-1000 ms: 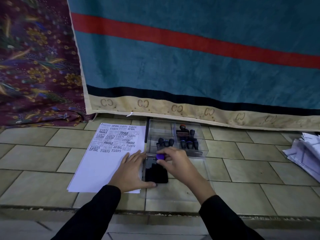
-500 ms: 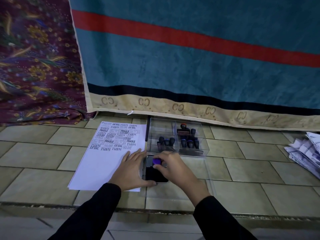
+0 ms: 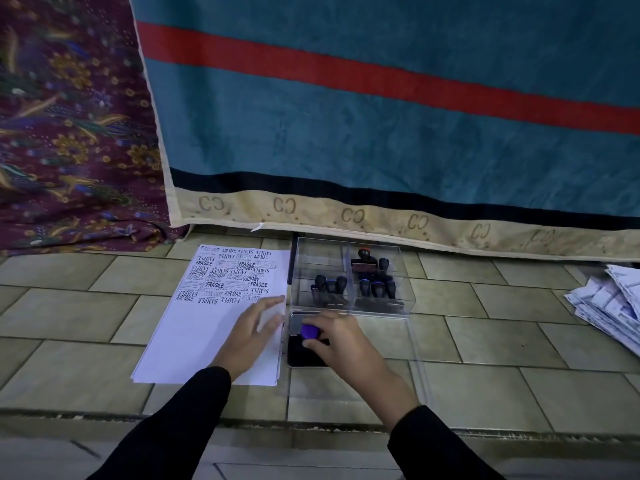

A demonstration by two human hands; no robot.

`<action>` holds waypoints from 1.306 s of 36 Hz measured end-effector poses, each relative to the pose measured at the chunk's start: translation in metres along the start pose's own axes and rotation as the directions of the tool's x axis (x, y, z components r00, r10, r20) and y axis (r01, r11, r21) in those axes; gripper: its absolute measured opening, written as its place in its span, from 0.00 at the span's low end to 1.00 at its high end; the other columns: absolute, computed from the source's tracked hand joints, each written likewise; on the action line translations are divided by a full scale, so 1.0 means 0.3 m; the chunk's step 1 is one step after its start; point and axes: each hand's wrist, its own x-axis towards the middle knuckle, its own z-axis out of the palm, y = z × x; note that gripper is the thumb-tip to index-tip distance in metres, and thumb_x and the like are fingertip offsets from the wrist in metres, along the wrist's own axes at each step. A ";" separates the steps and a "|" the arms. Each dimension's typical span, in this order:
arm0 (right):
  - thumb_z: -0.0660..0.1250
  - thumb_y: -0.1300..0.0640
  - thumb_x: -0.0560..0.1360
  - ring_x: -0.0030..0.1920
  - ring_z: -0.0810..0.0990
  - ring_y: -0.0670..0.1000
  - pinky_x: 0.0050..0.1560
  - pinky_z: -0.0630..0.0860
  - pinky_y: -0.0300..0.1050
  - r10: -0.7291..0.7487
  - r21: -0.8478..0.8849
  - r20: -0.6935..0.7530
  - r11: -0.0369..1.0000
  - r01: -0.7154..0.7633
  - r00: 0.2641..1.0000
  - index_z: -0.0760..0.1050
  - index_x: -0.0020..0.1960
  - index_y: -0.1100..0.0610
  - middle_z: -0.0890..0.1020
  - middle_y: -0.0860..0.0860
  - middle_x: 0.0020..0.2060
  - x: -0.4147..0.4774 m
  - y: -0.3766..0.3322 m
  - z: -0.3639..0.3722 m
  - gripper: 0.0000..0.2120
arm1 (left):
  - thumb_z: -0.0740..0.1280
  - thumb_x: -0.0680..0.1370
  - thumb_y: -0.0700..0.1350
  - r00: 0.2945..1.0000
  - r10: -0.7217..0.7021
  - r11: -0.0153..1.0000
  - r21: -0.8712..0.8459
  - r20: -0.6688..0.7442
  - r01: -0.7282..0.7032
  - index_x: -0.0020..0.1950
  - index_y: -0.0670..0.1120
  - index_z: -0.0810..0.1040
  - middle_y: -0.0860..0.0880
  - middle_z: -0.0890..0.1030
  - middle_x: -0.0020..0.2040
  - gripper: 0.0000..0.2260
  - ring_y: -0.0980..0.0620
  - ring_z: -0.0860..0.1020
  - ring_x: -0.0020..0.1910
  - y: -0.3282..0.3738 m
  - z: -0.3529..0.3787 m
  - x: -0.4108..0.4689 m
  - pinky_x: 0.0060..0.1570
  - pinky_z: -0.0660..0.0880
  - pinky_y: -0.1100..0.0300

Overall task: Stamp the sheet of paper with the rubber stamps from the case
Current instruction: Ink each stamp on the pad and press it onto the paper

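A white sheet of paper [image 3: 194,337] lies on the tiled floor, its upper part covered with stamped words. My left hand [image 3: 251,336] lies flat on its right side with fingers spread. To the right sits a black ink pad [image 3: 300,353]. My right hand [image 3: 341,344] grips a stamp with a purple knob [image 3: 309,331], held down on the pad. Behind the pad stands a clear plastic case [image 3: 405,303] holding several dark-handled stamps [image 3: 375,287].
A teal cloth with a red stripe [image 3: 381,133] hangs behind the case, and a patterned maroon cloth [image 3: 69,133] hangs at left. Loose stamped papers [image 3: 609,306] are piled at the right edge. A step edge [image 3: 311,427] runs across near me.
My right hand has lowered the purple-knobbed stamp onto the ink pad. My left hand has slid a little left, off the pad's edge and onto the paper.
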 end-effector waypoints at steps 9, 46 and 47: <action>0.69 0.57 0.73 0.46 0.80 0.51 0.51 0.78 0.47 0.012 0.054 -0.029 0.999 -0.011 1.000 0.78 0.55 0.57 0.81 0.54 0.49 -0.007 -0.001 -0.001 0.11 | 0.63 0.80 0.45 0.896 -0.046 0.976 -0.211 -0.442 -0.055 0.53 0.54 0.80 0.58 0.82 0.56 0.07 0.58 0.77 0.61 0.002 -0.111 0.032 0.60 0.69 0.60; 0.67 0.65 0.74 0.51 0.78 0.58 0.52 0.77 0.51 0.112 0.004 -0.012 0.994 -0.112 0.994 0.76 0.54 0.65 0.79 0.61 0.52 0.526 -0.017 0.112 0.09 | 0.61 0.78 0.54 0.943 0.042 0.672 0.707 -0.331 0.218 0.65 0.51 0.70 0.49 0.67 0.74 0.16 0.49 0.62 0.74 -0.130 -0.105 0.029 0.74 0.49 0.42; 0.67 0.66 0.74 0.50 0.78 0.58 0.51 0.77 0.51 0.103 -0.015 -0.009 0.995 -0.103 0.995 0.76 0.53 0.65 0.79 0.61 0.51 0.526 -0.018 0.116 0.08 | 0.61 0.78 0.54 0.942 0.046 0.672 0.708 -0.332 0.216 0.65 0.51 0.70 0.49 0.67 0.73 0.16 0.49 0.62 0.74 -0.131 -0.106 0.030 0.74 0.49 0.42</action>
